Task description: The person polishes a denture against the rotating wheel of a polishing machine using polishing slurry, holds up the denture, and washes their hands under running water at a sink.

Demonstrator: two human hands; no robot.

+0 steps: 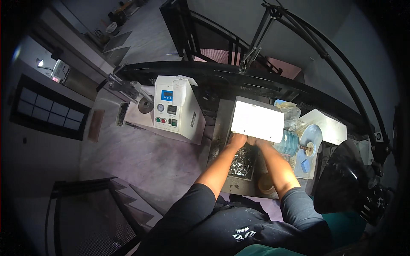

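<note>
Both of my forearms reach forward to a white box-shaped cover (257,121), lit brightly on top. At its near edge, my left hand (238,139) and my right hand (253,141) are close together. The cover hides the fingers of both, so what they hold, if anything, is out of sight. Below the hands lies a dark tray (241,164) with a wet, glinting surface. A clear blue plastic jug (289,143) lies just right of the cover, past my right wrist. Near my right forearm sits a round tan bowl (265,183).
A white control machine (168,106) with buttons stands left. At right are a bluish oval basin (315,133) with a spindle (308,148), a blue block (305,165), a plastic bag (291,117) and a white box (325,126). A black lamp (341,181) hangs close on the right.
</note>
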